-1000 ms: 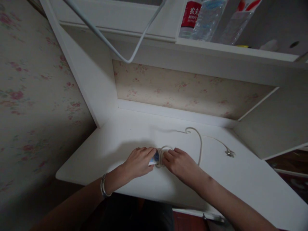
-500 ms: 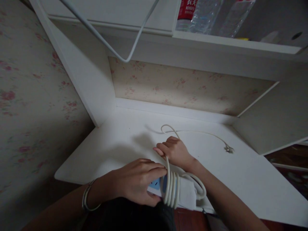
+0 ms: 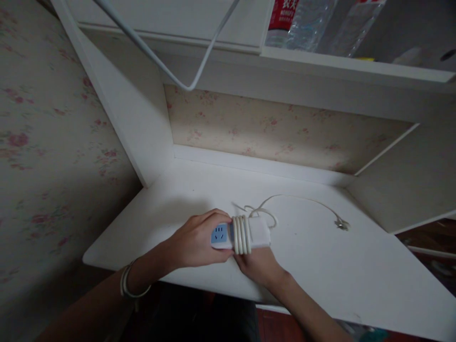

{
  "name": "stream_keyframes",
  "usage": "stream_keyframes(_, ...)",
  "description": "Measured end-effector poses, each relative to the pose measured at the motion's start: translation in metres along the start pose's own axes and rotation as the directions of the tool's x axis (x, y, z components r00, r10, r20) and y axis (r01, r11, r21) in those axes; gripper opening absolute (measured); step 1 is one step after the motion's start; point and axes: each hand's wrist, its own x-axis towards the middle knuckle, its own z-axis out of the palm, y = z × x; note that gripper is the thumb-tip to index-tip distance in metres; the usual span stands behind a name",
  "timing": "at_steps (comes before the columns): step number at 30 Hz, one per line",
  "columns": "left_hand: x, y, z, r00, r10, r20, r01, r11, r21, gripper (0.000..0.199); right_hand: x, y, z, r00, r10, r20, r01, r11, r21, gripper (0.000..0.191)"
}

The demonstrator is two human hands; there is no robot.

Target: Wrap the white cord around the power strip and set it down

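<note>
My left hand [image 3: 201, 240] grips the left end of a white power strip [image 3: 260, 232] from the side, thumb below and fingers above. A blue socket face [image 3: 219, 234] shows beside my fingers. Several turns of cream cord [image 3: 241, 235] are wound round the strip's middle. Under the strip is my right hand [image 3: 254, 263], curled at its lower edge on the cord; the strip hides most of its fingers. Beyond the strip, loose cord [image 3: 272, 218] loops on the white desk [image 3: 199, 185] and runs right to a plug [image 3: 342, 224].
Above the desk, a shelf [image 3: 352, 64] holds clear plastic bottles [image 3: 309, 23], one with a red label. A pale bent rod or cable [image 3: 188, 88] hangs across the upper left. White panels stand left and right, with floral wallpaper [image 3: 249, 128] behind.
The power strip has moved up and left over the desk, held in my left hand. My right hand has passed from beyond the strip, with the cord, to underneath it.
</note>
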Motion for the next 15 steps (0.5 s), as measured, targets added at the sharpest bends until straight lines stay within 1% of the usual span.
stream_keyframes(2,0.004,-0.008,0.004,0.998,-0.057,-0.04,0.059,0.997,0.052,0.044,-0.008,-0.005,-0.005,0.992,-0.026,0.121,0.026,1.0,0.0,0.018)
stream_keyframes(3,0.006,-0.012,0.007,0.995,-0.081,-0.065,0.086,0.993,0.077,0.043,-0.011,-0.007,-0.009,0.987,-0.023,0.158,0.023,1.0,0.003,0.016)
stream_keyframes(5,0.009,-0.021,0.014,0.986,-0.116,-0.116,0.131,0.983,0.126,0.043,-0.016,-0.01,-0.016,0.987,-0.033,0.16,0.031,0.999,0.014,0.013)
stream_keyframes(7,0.011,-0.027,0.023,0.981,-0.132,-0.144,0.156,0.972,0.174,0.041,-0.017,-0.009,-0.025,0.992,-0.068,0.105,0.069,0.998,-0.004,0.012)
stream_keyframes(9,0.011,-0.031,0.032,0.983,-0.137,-0.123,0.162,0.961,0.226,0.04,-0.015,-0.004,-0.035,0.993,-0.107,0.046,0.11,0.992,-0.063,0.013)
stream_keyframes(11,0.009,-0.032,0.04,0.989,-0.129,-0.074,0.144,0.951,0.272,0.04,-0.01,0.003,-0.047,0.984,-0.18,0.017,0.181,0.975,-0.129,0.018)
stream_keyframes(13,0.008,-0.03,0.045,0.995,-0.104,-0.012,0.103,0.951,0.292,0.039,-0.004,0.01,-0.059,0.958,-0.285,0.015,0.283,0.943,-0.173,0.027)
stream_keyframes(15,0.006,-0.026,0.047,0.995,-0.074,0.06,0.055,0.959,0.278,0.038,0.003,0.016,-0.07,0.926,-0.377,0.012,0.373,0.909,-0.184,0.034)
